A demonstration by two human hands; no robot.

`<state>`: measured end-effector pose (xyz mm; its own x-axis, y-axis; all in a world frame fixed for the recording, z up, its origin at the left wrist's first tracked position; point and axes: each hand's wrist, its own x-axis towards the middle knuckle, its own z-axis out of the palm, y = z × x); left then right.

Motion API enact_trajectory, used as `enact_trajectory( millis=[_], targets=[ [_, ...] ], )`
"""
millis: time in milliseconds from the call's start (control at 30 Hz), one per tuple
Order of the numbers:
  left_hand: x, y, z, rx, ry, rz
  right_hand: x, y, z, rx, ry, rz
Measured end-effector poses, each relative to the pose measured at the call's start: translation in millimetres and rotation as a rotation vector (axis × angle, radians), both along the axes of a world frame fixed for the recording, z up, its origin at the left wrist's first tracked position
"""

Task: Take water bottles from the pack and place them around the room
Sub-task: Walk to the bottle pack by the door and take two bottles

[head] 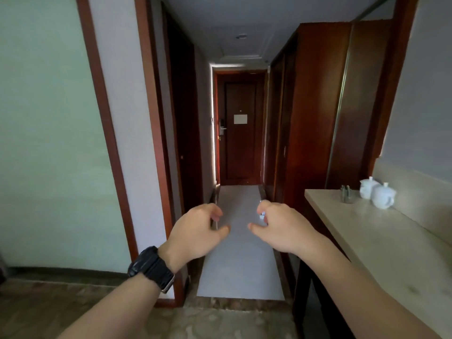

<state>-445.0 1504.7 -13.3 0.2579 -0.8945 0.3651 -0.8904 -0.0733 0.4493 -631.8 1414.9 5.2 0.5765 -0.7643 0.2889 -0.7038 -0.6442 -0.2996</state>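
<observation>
**Two hands out, nothing in them**

Both hands reach forward at the mouth of a hallway. The left hand (195, 231), at 7 o'clock from centre, has loosely curled fingers and the thumb pointing inward; it grasps nothing. A black watch (150, 267) sits on its wrist. The right hand (281, 228), at 5 o'clock, mirrors it, fingers loosely curled and thumb pointing toward the other; it too carries nothing. A small shiny thing shows at its fingers, too blurred to tell what it is. The two thumbs are near each other but apart.

No bottle and no pack appear in this view, so where they are cannot be told.

Around: one dark wooden door (241, 128) closes the hallway at 12 o'clock, with one pale sign (240, 119) on it and one metal handle (222, 129) on its left edge. A pale floor strip (241, 253) runs to it, nothing standing on it. At 2 o'clock stands one red-brown cabinet (315, 106). At 4 o'clock runs one beige counter (381, 241); at its far end stand two white lidded cups (376, 193), touching or just beside each other, with one small holder (346, 194) just left of them. A wall (49, 143) with wooden trim fills 9 o'clock.
</observation>
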Motion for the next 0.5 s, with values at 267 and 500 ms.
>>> enact_trajectory(
  millis=[267, 500],
  targets=[
    [84, -142, -20, -0.009, -0.001, 0.035, 75, -165, -24, -0.023, 0.043, -0.016],
    [176, -319, -24, -0.017, 0.021, 0.016, 159, -334, -15, 0.009, 0.009, -0.058]
  ],
)
